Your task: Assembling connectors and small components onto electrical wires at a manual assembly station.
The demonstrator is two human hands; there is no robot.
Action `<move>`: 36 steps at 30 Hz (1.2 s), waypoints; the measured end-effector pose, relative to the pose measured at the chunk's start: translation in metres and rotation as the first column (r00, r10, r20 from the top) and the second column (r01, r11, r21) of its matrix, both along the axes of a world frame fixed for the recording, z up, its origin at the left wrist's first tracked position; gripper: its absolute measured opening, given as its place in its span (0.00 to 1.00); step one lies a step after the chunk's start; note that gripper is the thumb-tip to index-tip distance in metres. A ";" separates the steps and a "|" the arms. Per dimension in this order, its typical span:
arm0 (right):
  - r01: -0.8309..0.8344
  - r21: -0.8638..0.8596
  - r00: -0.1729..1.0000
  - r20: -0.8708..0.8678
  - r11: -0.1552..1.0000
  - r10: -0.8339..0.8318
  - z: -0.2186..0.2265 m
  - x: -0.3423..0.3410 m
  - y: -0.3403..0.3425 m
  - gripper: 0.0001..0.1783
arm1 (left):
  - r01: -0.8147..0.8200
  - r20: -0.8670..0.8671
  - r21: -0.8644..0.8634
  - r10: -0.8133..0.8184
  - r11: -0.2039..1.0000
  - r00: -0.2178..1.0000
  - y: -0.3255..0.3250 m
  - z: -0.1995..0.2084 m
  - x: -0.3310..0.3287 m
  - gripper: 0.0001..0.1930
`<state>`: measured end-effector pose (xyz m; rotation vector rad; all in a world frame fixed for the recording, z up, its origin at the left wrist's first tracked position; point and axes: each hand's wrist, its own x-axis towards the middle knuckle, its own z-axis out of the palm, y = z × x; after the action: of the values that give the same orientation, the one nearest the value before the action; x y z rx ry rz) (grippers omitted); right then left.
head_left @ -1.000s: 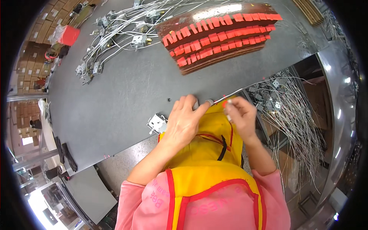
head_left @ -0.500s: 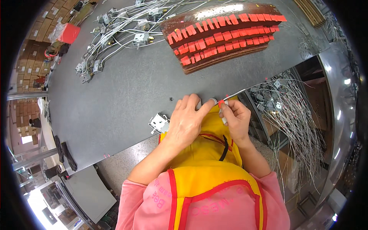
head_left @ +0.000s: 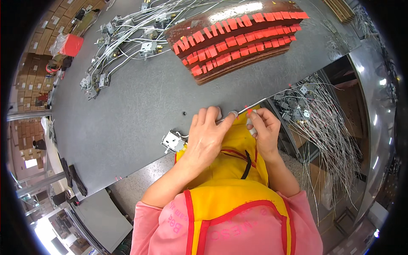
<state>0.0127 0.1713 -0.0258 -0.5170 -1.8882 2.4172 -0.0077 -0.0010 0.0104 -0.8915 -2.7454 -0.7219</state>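
A white cable (head_left: 257,103) runs from a small metal switch-like part (head_left: 173,141) at the table's front edge, passes beneath my left hand and goes on to the upper right. My left hand (head_left: 207,132) is closed on this cable, its thumb and forefinger pinching it. Beside it, my right hand (head_left: 267,131) pinches at a small piece of red tape (head_left: 250,111) that touches the cable. Pale coverings wrap some fingertips of both hands. My right fingers partly hide the tape, so how far it goes around the cable cannot be told.
A brown curved stand (head_left: 199,32) bears rows of red tape pieces on the grey table (head_left: 127,114). At the back left lie several metal parts with white cables (head_left: 148,49). A bin right of my hands holds more cabled parts (head_left: 293,104). A red container (head_left: 73,44) stands far left.
The view has shifted slightly. My right fingers have moved a little away from my left hand, and more of the red tape shows. My left hand keeps its grip on the cable.
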 end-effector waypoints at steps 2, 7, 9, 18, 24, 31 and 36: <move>-0.046 -0.011 0.998 0.035 0.999 0.046 0.002 -0.006 0.005 0.06 | -0.003 0.041 -0.055 0.005 0.999 0.999 0.005 0.003 0.001 0.23; -0.061 0.010 0.997 0.044 0.998 0.061 0.002 -0.009 0.007 0.06 | 0.007 0.014 -0.129 -0.005 0.992 1.000 0.009 0.006 -0.001 0.25; -0.053 0.019 0.998 0.046 0.998 0.052 0.001 -0.009 0.007 0.06 | 0.014 0.020 -0.149 -0.011 0.989 1.000 0.011 0.009 -0.002 0.26; 0.009 -0.300 0.982 0.182 0.954 0.048 -0.005 -0.003 0.007 0.09 | -0.005 -0.011 -0.283 0.002 0.959 1.000 0.016 0.015 -0.007 0.29; 0.082 -0.264 0.995 0.070 0.961 -0.065 -0.006 0.011 0.002 0.12 | 0.083 0.004 0.017 -0.084 0.996 0.996 -0.003 0.003 -0.005 0.28; -0.064 -0.414 0.975 -0.219 0.908 -0.031 0.028 -0.003 -0.015 0.18 | 0.096 0.014 0.214 -0.101 0.972 0.995 -0.009 0.001 -0.001 0.23; -0.135 -0.447 0.965 -0.263 0.884 0.014 0.021 -0.006 -0.012 0.15 | -0.012 0.127 0.329 -0.031 0.944 0.991 -0.006 0.009 -0.002 0.10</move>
<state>0.0065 0.1595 -0.0050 -0.1284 -1.2519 2.8295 -0.0100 -0.0069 0.0194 -0.8077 -2.6114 -1.2372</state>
